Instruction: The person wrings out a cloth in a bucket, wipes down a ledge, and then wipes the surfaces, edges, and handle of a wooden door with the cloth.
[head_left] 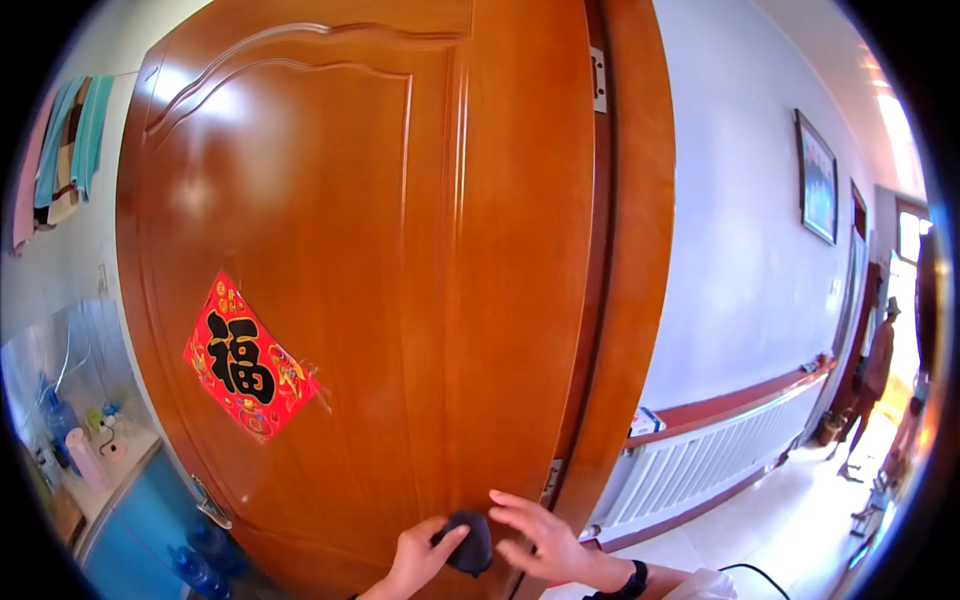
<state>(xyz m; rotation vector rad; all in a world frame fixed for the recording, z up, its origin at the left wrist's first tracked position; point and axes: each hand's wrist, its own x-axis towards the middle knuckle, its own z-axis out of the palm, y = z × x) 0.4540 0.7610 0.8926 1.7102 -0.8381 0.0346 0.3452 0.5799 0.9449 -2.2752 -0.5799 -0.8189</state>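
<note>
At the bottom of the head view, my left hand [420,557] is closed on a small dark rounded object [467,543], with the thumb lying across its front. I cannot make out what kind of thing it is. My right hand [541,540] is just to the right of the object, fingers apart and holding nothing, with a black band on the wrist. Both hands are in front of the lower part of a brown wooden door [340,300]. A red diamond-shaped paper [245,365] with a large black character is stuck on the door.
On the left, towels [75,150] hang above a counter [125,455] with blue cabinets and bottles. To the right, a white radiator [700,485] runs below a ledge, and a framed picture [817,178] hangs above. A person [877,370] stands at the far doorway.
</note>
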